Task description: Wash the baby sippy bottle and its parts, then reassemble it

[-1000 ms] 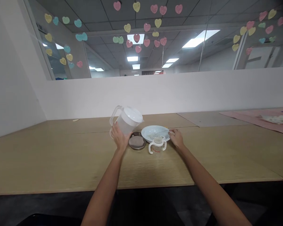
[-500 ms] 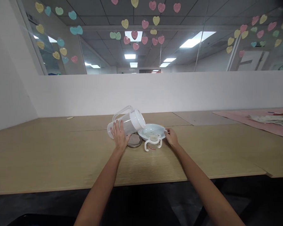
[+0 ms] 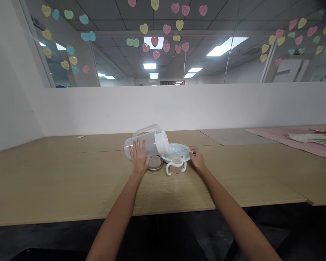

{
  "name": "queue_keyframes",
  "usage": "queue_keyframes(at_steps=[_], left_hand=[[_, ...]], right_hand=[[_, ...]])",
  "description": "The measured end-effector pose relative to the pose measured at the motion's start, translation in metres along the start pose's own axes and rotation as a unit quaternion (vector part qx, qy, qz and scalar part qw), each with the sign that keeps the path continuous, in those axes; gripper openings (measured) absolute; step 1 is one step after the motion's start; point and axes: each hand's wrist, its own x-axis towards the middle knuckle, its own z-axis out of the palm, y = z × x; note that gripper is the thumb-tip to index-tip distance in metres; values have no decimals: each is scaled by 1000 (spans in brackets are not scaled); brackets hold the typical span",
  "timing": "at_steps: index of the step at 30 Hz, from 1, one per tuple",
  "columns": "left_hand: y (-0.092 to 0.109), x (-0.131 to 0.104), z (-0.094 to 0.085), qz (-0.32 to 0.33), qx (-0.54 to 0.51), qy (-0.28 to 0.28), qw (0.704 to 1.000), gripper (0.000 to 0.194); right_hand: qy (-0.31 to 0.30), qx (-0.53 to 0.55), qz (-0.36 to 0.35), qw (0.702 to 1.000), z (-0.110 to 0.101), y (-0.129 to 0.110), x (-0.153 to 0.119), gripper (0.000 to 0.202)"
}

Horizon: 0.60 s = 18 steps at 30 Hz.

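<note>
A clear pitcher with a white lid lies tilted toward the right, its handle up. Against its near side rests my left hand, fingers spread. The pitcher's lid overlaps the left rim of a pale blue bowl. My right hand pinches something thin at the bowl's right edge; a dark thin line runs from there across the bowl. In front of the bowl stands a small clear cup with two white handles. Between the cup and my left hand is a round metal-rimmed lid.
The wooden table meets a white wall behind. At the far right a pink cloth bears a whitish, crumpled item. A small flat scrap lies at the back left.
The pitcher has tipped lower toward level, and its lid end has shifted slightly right and down. My left hand stays against its side; my right hand has barely moved.
</note>
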Motion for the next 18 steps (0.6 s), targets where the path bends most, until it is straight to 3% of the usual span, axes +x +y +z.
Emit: queue_keyframes(at_steps=[12, 18], left_hand=[[-2, -1, 0, 29, 26, 8, 999, 79], [-4, -1, 6, -25, 11, 51, 998, 81]], right_hand=[[14, -31, 0, 999, -4, -9, -3, 40], [20, -52, 3, 998, -5, -12, -5, 40]])
